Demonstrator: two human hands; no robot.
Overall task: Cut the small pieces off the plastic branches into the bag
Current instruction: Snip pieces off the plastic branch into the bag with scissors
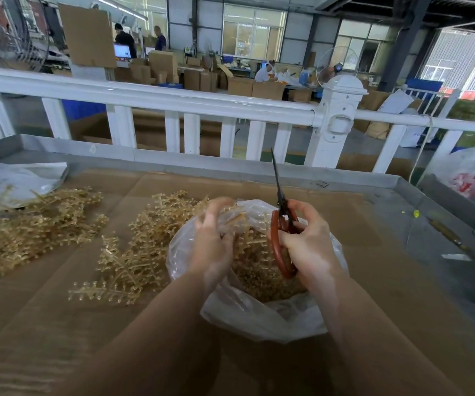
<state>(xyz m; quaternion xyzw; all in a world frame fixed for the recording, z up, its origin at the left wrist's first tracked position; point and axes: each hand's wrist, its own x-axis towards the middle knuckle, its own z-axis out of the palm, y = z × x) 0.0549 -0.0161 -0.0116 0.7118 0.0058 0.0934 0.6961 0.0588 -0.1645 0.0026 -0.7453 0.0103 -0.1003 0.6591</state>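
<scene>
Two bare forearms are reaching in from the bottom edge, meeting over a clear plastic bag (259, 318) that is sitting open on the cardboard-covered table (373, 281). The bag is holding a heap of small amber cut pieces (262, 278). The left hand (212, 238) is hovering over the bag's mouth, motion-blurred, with its fingers curling around a plastic branch (235, 220) above the heap. The right hand (306, 238) is gripping red-handled scissors (280, 224), its fingers wrapping the handle loops, and the dark blades are pointing up and away from the person with their tips together.

Just left of the bag, more amber plastic branches (145, 247) are lying loose on the cardboard, some touching the bag's side. Further left, a larger pile of branches (36, 224) is spreading out, with a second clear bag (19, 178) lying flat behind it at the table's far-left corner.

Beyond the table's raised metal rim, a white railing (173, 101) is running across the view. At the far right, a bag with red contents (473, 178) is resting outside the table. Behind the railing, people are working among stacked cardboard boxes (162, 67).
</scene>
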